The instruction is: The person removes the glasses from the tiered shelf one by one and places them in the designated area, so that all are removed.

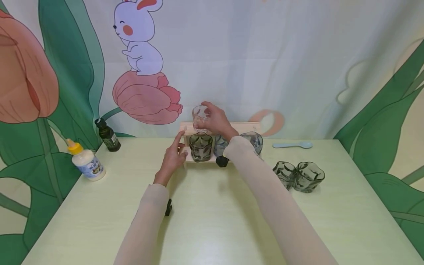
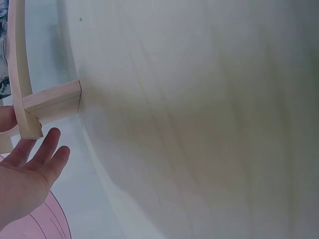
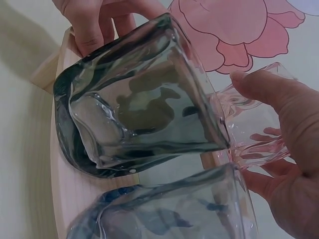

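My right hand (image 1: pixel 216 119) grips a clear, pinkish glass (image 1: pixel 200 117) by its sides, over the upper back tier of a small wooden rack (image 1: pixel 243 127). In the right wrist view the thumb and fingers wrap that pink glass (image 3: pixel 254 122). My left hand (image 1: pixel 173 156) holds the rack's left end; in the left wrist view its fingers reach under the wooden board (image 2: pixel 20 64). On the lower front tier stand a grey-green glass (image 1: pixel 200 147), a bluish glass (image 1: pixel 220 145) beside it, and another bluish glass (image 1: pixel 255 140) partly behind my right sleeve.
Two grey-green glasses (image 1: pixel 308 177) stand close together on the table's right. Behind them lies a light blue spoon (image 1: pixel 292 145). At the left are a white bottle with a yellow cap (image 1: pixel 87 163) and a dark bottle (image 1: pixel 110 138). A printed curtain (image 1: pixel 232 59) hangs directly behind the rack.
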Available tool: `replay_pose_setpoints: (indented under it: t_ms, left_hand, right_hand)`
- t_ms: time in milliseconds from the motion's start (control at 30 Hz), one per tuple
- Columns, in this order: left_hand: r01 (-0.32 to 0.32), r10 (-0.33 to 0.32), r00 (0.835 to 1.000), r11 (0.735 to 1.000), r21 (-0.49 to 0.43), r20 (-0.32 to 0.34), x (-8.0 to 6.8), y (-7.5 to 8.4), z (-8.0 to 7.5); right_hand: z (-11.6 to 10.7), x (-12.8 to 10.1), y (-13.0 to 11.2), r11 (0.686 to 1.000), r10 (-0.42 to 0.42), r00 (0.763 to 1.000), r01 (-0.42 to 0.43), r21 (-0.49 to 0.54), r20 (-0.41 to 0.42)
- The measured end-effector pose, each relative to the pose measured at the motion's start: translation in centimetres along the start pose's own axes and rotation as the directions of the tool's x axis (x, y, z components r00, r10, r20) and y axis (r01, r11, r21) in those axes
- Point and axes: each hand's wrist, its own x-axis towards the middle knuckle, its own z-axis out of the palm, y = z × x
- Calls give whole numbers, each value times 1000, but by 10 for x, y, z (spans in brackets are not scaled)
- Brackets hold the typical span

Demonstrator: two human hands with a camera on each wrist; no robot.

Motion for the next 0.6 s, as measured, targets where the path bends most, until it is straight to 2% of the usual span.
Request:
replay_pose_setpoints:
  t_ms: [300, 600]
  left_hand:
    - [15, -15, 1000, 1000, 5, 5, 0, 2, 0]
    - [13, -13, 1000, 1000, 9, -2, 0, 2, 1]
  right_hand:
    - [-5, -4, 0, 1000, 8, 1000, -8, 27, -2]
    - [-29, -8, 0, 1000, -2, 1000, 2, 10, -22]
